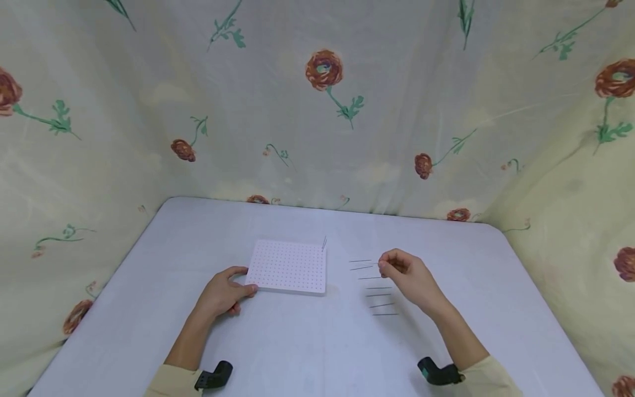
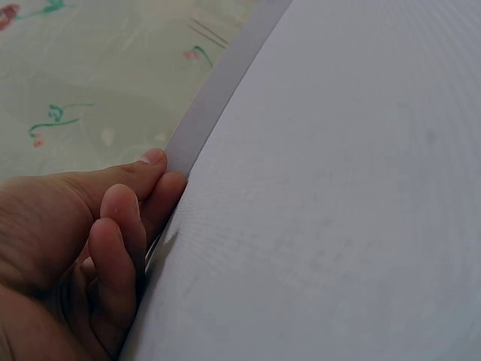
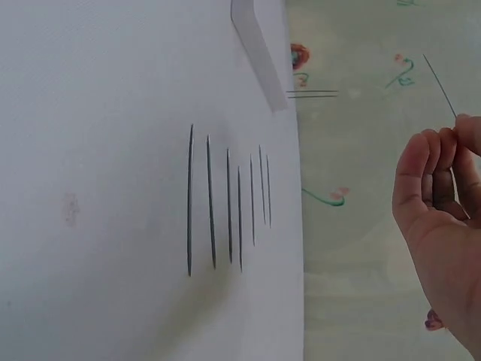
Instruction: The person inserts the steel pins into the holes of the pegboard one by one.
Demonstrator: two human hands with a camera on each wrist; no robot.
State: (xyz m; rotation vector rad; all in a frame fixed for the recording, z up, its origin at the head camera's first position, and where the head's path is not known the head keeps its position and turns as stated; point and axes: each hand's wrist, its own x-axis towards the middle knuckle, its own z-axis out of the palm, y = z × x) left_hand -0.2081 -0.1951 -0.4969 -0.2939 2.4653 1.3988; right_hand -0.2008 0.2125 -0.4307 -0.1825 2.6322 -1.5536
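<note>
A white perforated board (image 1: 288, 267) lies on the table, left of centre. My left hand (image 1: 220, 292) grips it at the near left corner, thumb at the front; the left wrist view shows thumb and fingers (image 2: 154, 158) on its edge. Two thin dark needles (image 3: 312, 92) stand in holes at the board's far right corner. To the right of the board, my right hand (image 1: 409, 278) is raised over the table and pinches one needle (image 3: 440, 84) between thumb and fingertips. Beneath and beside it, several more needles (image 3: 189, 203) lie in a rough column, spaced apart.
A white cloth covers the table (image 1: 307, 353). Behind and at both sides hangs a pale curtain (image 1: 387, 110) printed with flowers. Each wrist carries a black camera mount, the left one (image 1: 214, 376) and the right one (image 1: 439, 372).
</note>
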